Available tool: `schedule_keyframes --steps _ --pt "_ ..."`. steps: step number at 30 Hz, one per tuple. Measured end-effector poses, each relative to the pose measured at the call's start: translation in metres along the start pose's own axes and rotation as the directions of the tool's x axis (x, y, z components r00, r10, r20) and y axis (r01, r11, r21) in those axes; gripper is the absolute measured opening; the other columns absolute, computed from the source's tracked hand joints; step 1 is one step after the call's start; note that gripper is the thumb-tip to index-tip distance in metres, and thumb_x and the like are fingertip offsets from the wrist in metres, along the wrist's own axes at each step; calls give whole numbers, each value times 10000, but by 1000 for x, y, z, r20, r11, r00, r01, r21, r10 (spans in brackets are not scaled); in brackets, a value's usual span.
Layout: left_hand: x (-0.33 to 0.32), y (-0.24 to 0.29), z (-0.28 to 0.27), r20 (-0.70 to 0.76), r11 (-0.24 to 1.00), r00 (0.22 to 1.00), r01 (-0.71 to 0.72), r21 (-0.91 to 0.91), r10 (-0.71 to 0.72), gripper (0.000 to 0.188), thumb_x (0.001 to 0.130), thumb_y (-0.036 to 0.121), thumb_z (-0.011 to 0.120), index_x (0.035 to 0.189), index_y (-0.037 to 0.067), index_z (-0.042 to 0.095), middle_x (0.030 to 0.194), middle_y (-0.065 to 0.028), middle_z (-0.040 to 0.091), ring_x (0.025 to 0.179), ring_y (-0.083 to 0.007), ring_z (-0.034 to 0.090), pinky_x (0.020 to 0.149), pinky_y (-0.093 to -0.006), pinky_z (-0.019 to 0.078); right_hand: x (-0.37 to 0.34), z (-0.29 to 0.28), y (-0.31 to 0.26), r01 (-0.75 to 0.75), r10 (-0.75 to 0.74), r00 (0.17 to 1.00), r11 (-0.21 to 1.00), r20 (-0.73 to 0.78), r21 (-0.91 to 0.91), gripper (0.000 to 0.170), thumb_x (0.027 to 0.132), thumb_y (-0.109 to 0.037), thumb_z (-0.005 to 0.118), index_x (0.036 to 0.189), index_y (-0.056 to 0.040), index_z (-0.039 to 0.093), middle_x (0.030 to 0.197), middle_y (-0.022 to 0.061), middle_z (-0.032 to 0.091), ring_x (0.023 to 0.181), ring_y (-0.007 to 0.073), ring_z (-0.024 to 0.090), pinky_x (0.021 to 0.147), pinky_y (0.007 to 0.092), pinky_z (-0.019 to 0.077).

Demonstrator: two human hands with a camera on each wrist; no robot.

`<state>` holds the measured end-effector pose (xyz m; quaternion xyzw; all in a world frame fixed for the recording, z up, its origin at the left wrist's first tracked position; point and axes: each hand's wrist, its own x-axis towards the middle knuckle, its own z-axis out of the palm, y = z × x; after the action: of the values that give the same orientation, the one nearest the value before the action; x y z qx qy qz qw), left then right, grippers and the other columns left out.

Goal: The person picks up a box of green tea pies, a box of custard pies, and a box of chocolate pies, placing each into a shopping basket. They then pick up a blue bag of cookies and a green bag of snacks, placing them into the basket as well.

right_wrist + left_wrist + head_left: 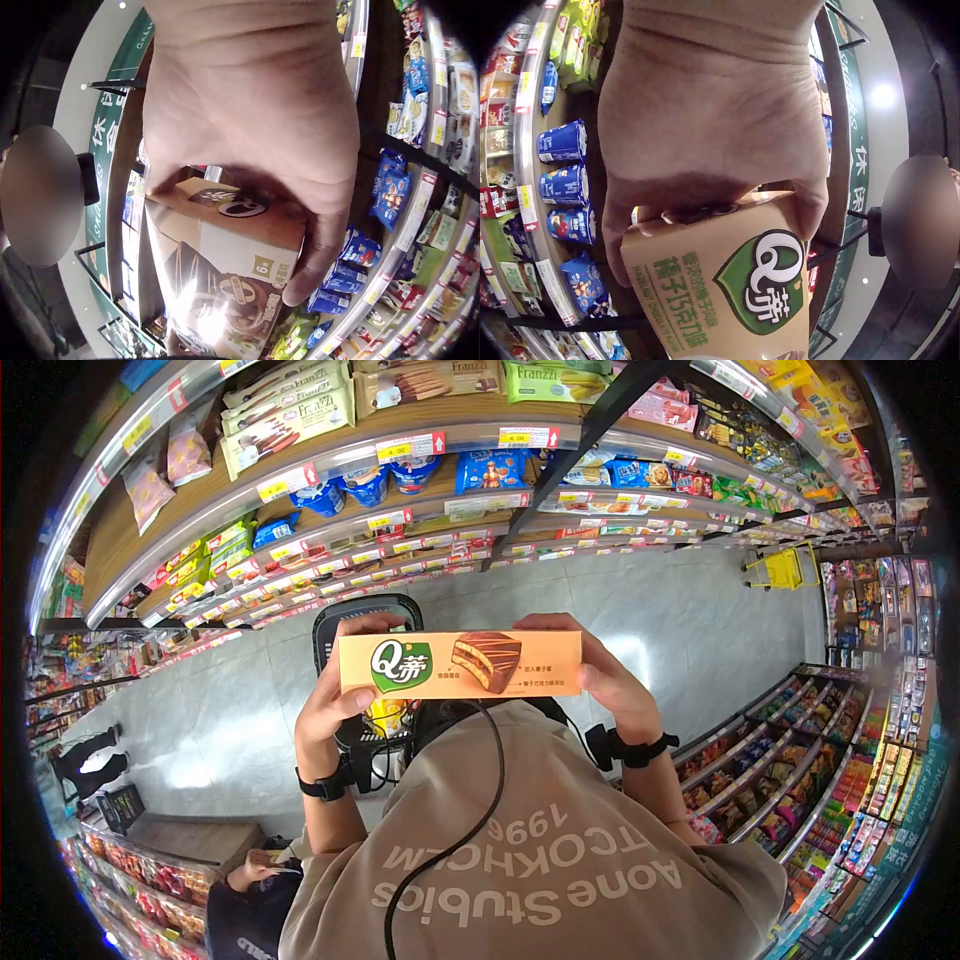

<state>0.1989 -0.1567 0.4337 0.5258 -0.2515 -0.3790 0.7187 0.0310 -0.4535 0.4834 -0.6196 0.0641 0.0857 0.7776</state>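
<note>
An orange-tan box of chocolate cakes (460, 665) is held level in front of the chest, its long narrow side turned up. My left hand (330, 700) grips the left end, thumb at the near edge and fingers over the far side. At the opposite end my right hand (615, 680) holds the box in the same way. In the left wrist view the printed box face (705, 292) lies between thumb and fingers. The right wrist view shows the brown picture side (232, 277), with bright glare on it.
Below the box is a black shopping basket (365, 608) with yellow packaging (390, 717) in it. Snack shelves (340, 445) run along the front, and more shelving (770, 770) stands at right. Another person's hand (255, 870) shows at lower left. A black cable (495, 780) crosses the shirt.
</note>
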Motion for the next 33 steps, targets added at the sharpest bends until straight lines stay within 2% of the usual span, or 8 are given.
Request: schedule_keyframes --steps 11,17,19,23,26,28,30,33 --pt "7 5 2 -8 998 1000 10 56 -10 853 742 467 668 1369 -19 356 1368 -174 443 1272 -259 463 1062 -377 370 3 -7 7 -10 10 1000 1000 -13 14 888 833 -654 635 1399 -9 407 1370 101 484 1305 202 450 1075 350 359" --pt "5 -9 -3 -203 994 978 71 84 -53 809 857 433 642 1446 -25 328 1363 -150 502 1282 -224 464 1068 -351 369 9 -17 39 -9 36 994 967 -103 253 815 931 -658 470 1423 -15 377 1373 84 495 1283 186 478 1063 367 399" --pt "6 -22 -13 -262 998 964 43 41 -30 799 913 354 640 1513 -7 255 1396 -138 501 1278 -207 478 1054 -333 384 17 -12 39 28 16 985 968 -175 250 781 953 -624 457 1442 -23 353 1388 82 487 1279 186 485 1025 370 441" --pt "7 -31 -22 -258 996 963 83 15 -76 735 882 213 696 1479 2 323 1356 -105 539 1224 -173 516 1036 -314 399 30 -7 35 -49 108 975 957 -196 285 701 994 -509 488 1487 -47 304 1433 98 455 1301 188 468 940 365 508" --pt "9 -34 -40 -220 991 967 132 9 -127 639 858 133 719 1408 -3 425 1284 -75 593 1160 -151 553 1024 -316 414 45 -4 38 -114 134 968 988 -213 106 629 1008 -373 534 1507 -79 287 1451 98 444 1239 188 526 888 352 525" --pt "3 -51 -62 -344 976 914 203 -73 -216 533 888 153 691 1358 19 479 1159 -64 650 1003 -117 630 827 -255 524 51 0 37 -200 197 950 980 -241 11 593 1002 -315 552 1500 -98 317 1457 94 443 1168 184 573 873 339 523" --pt "-5 -61 -83 -514 949 808 311 -46 -290 499 897 229 685 1317 25 510 1069 -73 671 857 -127 670 643 -273 567 56 3 39 -244 226 944 968 -239 -50 530 1001 -283 555 1466 -103 377 1443 90 464 1102 184 613 860 331 522" --pt "-25 -83 -112 -702 877 613 479 -36 -363 482 867 325 701 1227 29 576 1013 -86 675 756 -157 684 519 -325 571 63 2 43 -260 241 950 962 -197 -79 412 1005 -275 542 1370 -90 498 1371 88 537 1039 184 644 844 321 522"
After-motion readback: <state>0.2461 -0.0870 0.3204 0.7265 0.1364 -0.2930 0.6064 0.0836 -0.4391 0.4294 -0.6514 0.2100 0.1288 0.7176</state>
